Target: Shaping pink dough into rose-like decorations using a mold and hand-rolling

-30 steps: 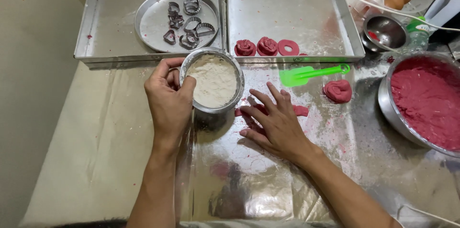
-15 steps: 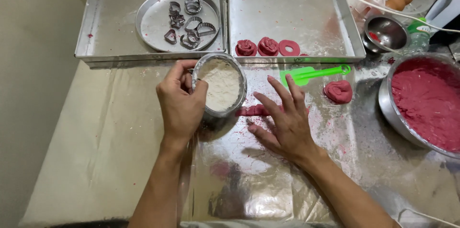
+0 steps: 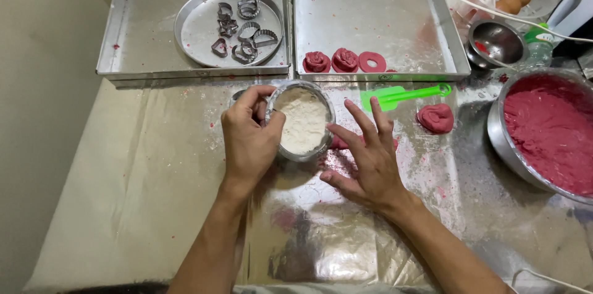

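Observation:
My left hand (image 3: 248, 139) grips a small round metal sieve of white flour (image 3: 302, 121), held tilted just above the foil-covered work surface (image 3: 321, 238). My right hand (image 3: 367, 158) hovers beside the sieve with its fingers spread, holding nothing. A flat bit of pink dough (image 3: 338, 143) shows between the sieve and my right fingers, mostly hidden by them.
Two metal trays sit at the back: the left (image 3: 139, 34) holds a round plate of cookie cutters (image 3: 238, 28), the right (image 3: 370, 10) holds three shaped pink dough pieces (image 3: 344, 60). A green spatula (image 3: 401, 94), a dough lump (image 3: 435, 117) and a bowl of pink dough (image 3: 550, 133) lie right.
My left hand has lifted the flour sieve off the surface and tilted it toward the right. My right hand has shifted slightly right with fingers spread wider.

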